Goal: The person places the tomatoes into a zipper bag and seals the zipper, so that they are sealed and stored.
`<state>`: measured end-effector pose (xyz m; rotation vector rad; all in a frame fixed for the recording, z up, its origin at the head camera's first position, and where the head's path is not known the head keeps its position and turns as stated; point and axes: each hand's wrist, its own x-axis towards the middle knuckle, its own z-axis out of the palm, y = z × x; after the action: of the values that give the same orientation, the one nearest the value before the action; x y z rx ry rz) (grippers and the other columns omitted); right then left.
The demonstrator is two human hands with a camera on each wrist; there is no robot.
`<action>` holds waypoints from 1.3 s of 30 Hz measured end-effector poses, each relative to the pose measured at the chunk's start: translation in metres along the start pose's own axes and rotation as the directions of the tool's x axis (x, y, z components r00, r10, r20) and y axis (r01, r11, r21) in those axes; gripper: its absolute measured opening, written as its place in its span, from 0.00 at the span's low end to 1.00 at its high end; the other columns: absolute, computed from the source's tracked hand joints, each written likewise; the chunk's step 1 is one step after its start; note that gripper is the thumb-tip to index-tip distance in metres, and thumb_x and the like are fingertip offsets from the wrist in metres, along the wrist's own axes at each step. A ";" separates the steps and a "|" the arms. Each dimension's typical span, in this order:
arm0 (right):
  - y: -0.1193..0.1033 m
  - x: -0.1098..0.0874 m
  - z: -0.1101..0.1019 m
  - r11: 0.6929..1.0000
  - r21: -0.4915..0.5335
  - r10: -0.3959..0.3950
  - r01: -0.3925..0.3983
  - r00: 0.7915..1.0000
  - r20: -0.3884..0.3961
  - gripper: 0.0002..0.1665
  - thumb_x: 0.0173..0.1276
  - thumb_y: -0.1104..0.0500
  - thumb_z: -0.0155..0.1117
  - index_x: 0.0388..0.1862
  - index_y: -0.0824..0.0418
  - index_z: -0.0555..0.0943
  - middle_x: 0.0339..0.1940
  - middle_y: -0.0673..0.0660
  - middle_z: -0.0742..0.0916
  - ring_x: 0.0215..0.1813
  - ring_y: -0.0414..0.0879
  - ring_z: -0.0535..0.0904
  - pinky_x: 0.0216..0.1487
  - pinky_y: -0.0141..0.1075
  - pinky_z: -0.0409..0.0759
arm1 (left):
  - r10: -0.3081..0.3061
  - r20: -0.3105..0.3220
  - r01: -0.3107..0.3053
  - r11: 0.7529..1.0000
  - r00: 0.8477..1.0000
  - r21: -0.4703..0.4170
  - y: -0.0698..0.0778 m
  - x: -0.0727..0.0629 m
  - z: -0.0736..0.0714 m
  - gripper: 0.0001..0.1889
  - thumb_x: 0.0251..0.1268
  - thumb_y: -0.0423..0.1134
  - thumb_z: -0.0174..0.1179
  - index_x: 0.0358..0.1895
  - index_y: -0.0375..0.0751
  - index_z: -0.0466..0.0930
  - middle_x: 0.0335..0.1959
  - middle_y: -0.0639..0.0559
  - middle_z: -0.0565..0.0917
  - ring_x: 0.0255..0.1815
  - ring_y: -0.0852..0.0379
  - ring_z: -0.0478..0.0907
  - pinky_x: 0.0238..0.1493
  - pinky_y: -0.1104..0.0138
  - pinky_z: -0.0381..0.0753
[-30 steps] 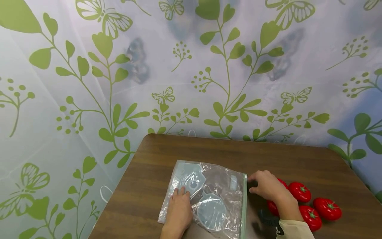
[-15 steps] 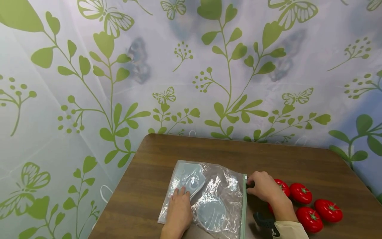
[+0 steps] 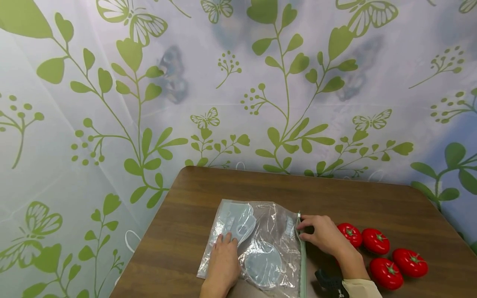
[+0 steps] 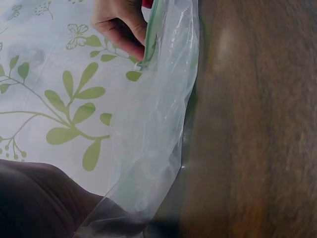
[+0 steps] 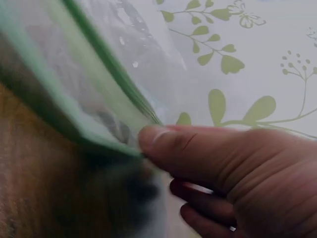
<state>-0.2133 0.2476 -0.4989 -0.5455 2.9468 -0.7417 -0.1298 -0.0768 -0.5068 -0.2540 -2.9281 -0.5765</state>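
A clear plastic zipper bag (image 3: pixel 273 213) lies on the table with pale blue-grey printed shapes showing on or through it. My left hand (image 3: pixel 222 263) rests on its left part, fingers laid over the plastic. At the upper right corner, my right hand (image 3: pixel 322 235) pinches the green zipper edge (image 3: pixel 302 269) between thumb and fingers. The right wrist view shows the two green strips (image 5: pixel 106 54) spread apart, meeting at the thumb of the right hand (image 5: pixel 218 158). From the left wrist, the bag's right side (image 4: pixel 173 54) appears raised off the wood.
Several glossy red tomatoes (image 3: pixel 377 241) sit to the right of the right forearm, partly hidden by it. A black device (image 3: pixel 329 283) is worn at the right wrist. The brown wooden table (image 3: pixel 298 186) backs onto a curtain (image 3: pixel 223 145) with green leaves and butterflies.
My right hand has shifted left to the bag's corner and now pinches the zipper edge, pulling that corner inward and upward. The left hand has stayed in place.
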 end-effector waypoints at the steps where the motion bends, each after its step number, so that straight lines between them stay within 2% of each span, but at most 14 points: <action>1: 0.000 0.000 0.001 1.000 -0.003 -0.007 0.007 1.000 -0.004 0.12 0.63 0.57 0.84 0.47 0.51 0.95 0.67 0.68 0.89 0.66 0.71 0.86 0.68 0.69 0.79 | 0.001 0.001 -0.001 1.000 1.000 -0.001 0.000 0.000 0.000 0.20 0.47 0.22 0.73 0.48 0.28 0.88 0.63 0.31 0.86 0.66 0.25 0.81 0.63 0.33 0.82; 5: 0.002 0.003 0.006 0.999 -0.046 -0.028 0.028 1.000 -0.007 0.18 0.63 0.55 0.85 0.51 0.55 0.94 0.68 0.69 0.88 0.66 0.70 0.86 0.67 0.67 0.81 | 0.005 0.003 -0.005 1.000 1.000 -0.001 -0.001 0.000 0.001 0.19 0.47 0.22 0.73 0.48 0.28 0.88 0.62 0.31 0.86 0.66 0.25 0.82 0.63 0.33 0.83; 10: 0.001 0.004 0.009 0.996 -0.091 -0.011 0.011 1.000 0.005 0.29 0.61 0.51 0.86 0.59 0.60 0.91 0.69 0.71 0.86 0.65 0.71 0.86 0.65 0.66 0.82 | 0.014 -0.003 -0.014 1.000 1.000 -0.001 0.000 0.000 0.000 0.18 0.48 0.22 0.73 0.47 0.29 0.88 0.62 0.32 0.86 0.65 0.25 0.82 0.62 0.33 0.83; 16: -0.001 0.003 0.011 0.995 -0.098 0.003 -0.005 1.000 -0.020 0.31 0.60 0.49 0.87 0.59 0.61 0.91 0.69 0.71 0.86 0.64 0.71 0.86 0.64 0.66 0.83 | 0.014 -0.015 -0.014 1.000 1.000 -0.020 -0.002 -0.001 0.002 0.19 0.48 0.21 0.71 0.48 0.28 0.88 0.62 0.31 0.86 0.66 0.24 0.81 0.64 0.34 0.82; 19: -0.002 0.003 0.011 0.994 -0.108 -0.001 -0.002 0.999 -0.032 0.32 0.59 0.48 0.87 0.59 0.61 0.91 0.68 0.71 0.87 0.64 0.71 0.87 0.64 0.66 0.83 | 0.014 -0.073 -0.017 0.999 0.997 -0.037 -0.011 0.000 0.013 0.21 0.48 0.25 0.75 0.49 0.28 0.88 0.60 0.30 0.87 0.63 0.23 0.82 0.62 0.34 0.83; 24: -0.001 0.005 0.012 0.991 -0.134 -0.006 -0.002 0.998 -0.055 0.31 0.59 0.48 0.87 0.58 0.62 0.91 0.64 0.70 0.89 0.62 0.70 0.88 0.64 0.65 0.83 | 0.023 -0.204 -0.031 0.999 0.979 -0.037 -0.033 0.009 0.044 0.29 0.51 0.36 0.81 0.57 0.27 0.85 0.58 0.33 0.89 0.61 0.26 0.84 0.61 0.37 0.84; 26: -0.002 0.006 0.011 0.990 -0.144 -0.004 -0.005 0.998 -0.056 0.31 0.59 0.47 0.87 0.57 0.62 0.91 0.63 0.70 0.90 0.61 0.69 0.89 0.64 0.65 0.84 | 0.018 -0.217 -0.029 0.998 0.976 -0.047 -0.037 0.012 0.048 0.31 0.55 0.38 0.80 0.60 0.26 0.83 0.59 0.33 0.89 0.62 0.27 0.84 0.63 0.38 0.84; 27: -0.002 0.006 0.011 0.989 -0.147 -0.003 -0.005 0.998 -0.056 0.31 0.59 0.47 0.87 0.57 0.62 0.91 0.62 0.70 0.90 0.61 0.69 0.89 0.64 0.65 0.84 | 0.021 -0.224 -0.030 0.999 0.974 -0.037 -0.036 0.013 0.047 0.31 0.55 0.40 0.80 0.60 0.27 0.83 0.59 0.34 0.89 0.61 0.29 0.85 0.62 0.38 0.84; 29: -0.002 0.007 0.011 0.988 -0.152 -0.001 -0.007 0.999 -0.054 0.31 0.59 0.47 0.88 0.56 0.62 0.92 0.61 0.70 0.91 0.60 0.68 0.89 0.63 0.64 0.84 | 0.028 -0.230 -0.039 0.998 0.973 -0.040 -0.029 0.013 0.035 0.30 0.56 0.40 0.80 0.59 0.26 0.83 0.57 0.34 0.89 0.60 0.31 0.86 0.61 0.40 0.85; 34: -0.004 0.008 0.012 0.988 -0.151 0.009 -0.016 0.999 -0.048 0.30 0.58 0.48 0.88 0.56 0.62 0.92 0.59 0.70 0.91 0.59 0.67 0.90 0.62 0.64 0.85 | 0.058 -0.200 -0.070 0.996 0.978 -0.056 -0.003 0.007 -0.010 0.25 0.61 0.38 0.78 0.56 0.24 0.84 0.55 0.33 0.89 0.56 0.34 0.87 0.57 0.42 0.87; 39: -0.005 0.011 0.012 0.989 -0.149 0.017 -0.023 0.999 -0.040 0.30 0.58 0.48 0.88 0.55 0.62 0.92 0.59 0.70 0.91 0.59 0.67 0.90 0.62 0.63 0.85 | 0.054 -0.169 -0.070 0.993 0.984 -0.090 0.012 0.007 -0.032 0.23 0.63 0.36 0.77 0.57 0.25 0.84 0.57 0.32 0.89 0.58 0.36 0.89 0.59 0.45 0.88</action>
<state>-0.2204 0.2346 -0.5070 -0.5158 3.0568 -0.5385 -0.1303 -0.0772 -0.4715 -0.2922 -2.7265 -0.6941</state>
